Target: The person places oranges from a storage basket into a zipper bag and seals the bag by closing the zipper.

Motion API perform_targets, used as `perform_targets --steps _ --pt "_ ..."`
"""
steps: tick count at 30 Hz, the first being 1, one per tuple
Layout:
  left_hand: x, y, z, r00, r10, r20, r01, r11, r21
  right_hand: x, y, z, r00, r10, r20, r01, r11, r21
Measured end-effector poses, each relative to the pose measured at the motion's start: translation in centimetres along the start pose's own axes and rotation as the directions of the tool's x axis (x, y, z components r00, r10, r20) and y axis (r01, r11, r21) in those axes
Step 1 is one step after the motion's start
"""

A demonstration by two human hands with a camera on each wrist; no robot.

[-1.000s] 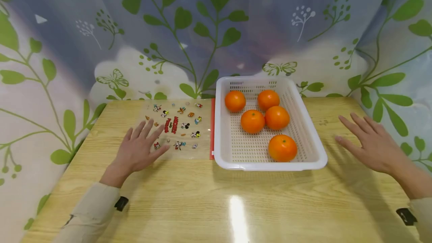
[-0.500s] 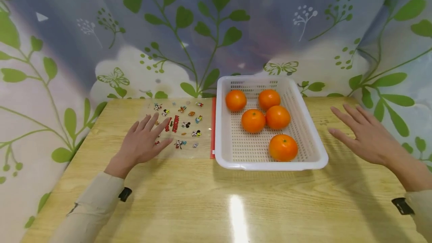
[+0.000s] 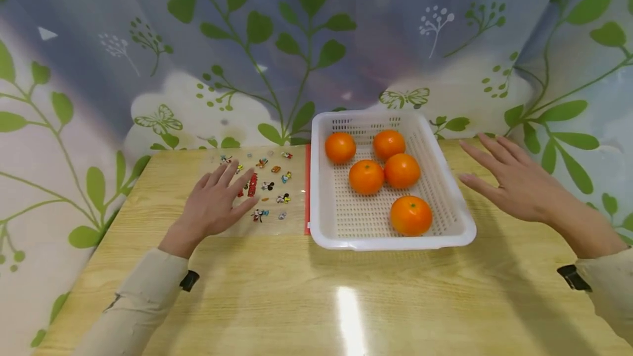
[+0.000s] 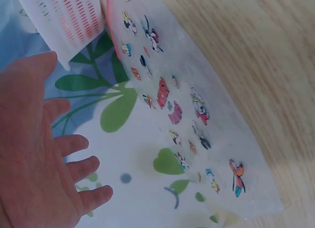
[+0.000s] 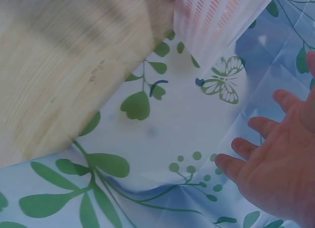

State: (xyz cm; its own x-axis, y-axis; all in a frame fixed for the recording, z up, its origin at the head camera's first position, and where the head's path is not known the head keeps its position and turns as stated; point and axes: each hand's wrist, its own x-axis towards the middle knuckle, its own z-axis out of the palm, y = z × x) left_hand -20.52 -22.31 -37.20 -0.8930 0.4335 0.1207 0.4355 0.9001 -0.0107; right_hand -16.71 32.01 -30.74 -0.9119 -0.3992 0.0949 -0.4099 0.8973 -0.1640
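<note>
Oranges (image 3: 366, 177) sit in a basket (image 3: 390, 243), printed bag (image 3: 295, 221) alongside — left hand (image 3: 212, 205), right hand (image 3: 519, 185) apart, outstretched.

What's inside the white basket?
The white basket holds five orange fruits, one sitting apart toward the near side. Perforated floor shows between them; the patches directly beneath them are covered.

Sideways red lettering (image 3: 253, 184) on the clear bag (image 3: 273, 194) reads roughly "MICKEY"; fingers (image 3: 242, 182) partly hide the rest.

Note leaf-printed cloth (image 3: 316, 54) spanning far side, left to right; note pale wood-grain table (image 3: 262, 295), with bright glare (image 3: 350, 317) near.
</note>
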Motion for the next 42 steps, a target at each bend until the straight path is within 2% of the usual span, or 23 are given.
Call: perform_targets --steps 11,21,26,39,42 --pt "1.6 0.8 -0.3 1.000 0.015 -0.006 -0.015 1.000 -0.014 1.5 -1.3 -0.7 0.999 0.018 0.044 -0.017 1.000 -0.018" --pt "3.1 1.7 -0.2 0.999 0.050 -0.005 -0.050 0.999 -0.013 3.9 -3.1 -1.6 0.992 0.019 0.124 -0.012 0.998 -0.059" --pt "3.9 2.2 0.0 1.000 0.028 -0.004 -0.028 1.000 0.000 5.1 -3.6 -1.7 0.991 -0.001 0.133 0.009 0.998 -0.056" --pt "5.2 3.7 1.1 0.997 0.020 0.070 -0.014 0.995 -0.096 7.9 -5.9 -1.2 0.985 -0.056 0.166 0.063 0.997 -0.040" --pt "5.5 4.0 1.2 0.996 0.018 0.083 -0.011 0.996 -0.086 8.3 -6.4 -1.0 0.983 -0.069 0.173 0.078 0.996 -0.042"
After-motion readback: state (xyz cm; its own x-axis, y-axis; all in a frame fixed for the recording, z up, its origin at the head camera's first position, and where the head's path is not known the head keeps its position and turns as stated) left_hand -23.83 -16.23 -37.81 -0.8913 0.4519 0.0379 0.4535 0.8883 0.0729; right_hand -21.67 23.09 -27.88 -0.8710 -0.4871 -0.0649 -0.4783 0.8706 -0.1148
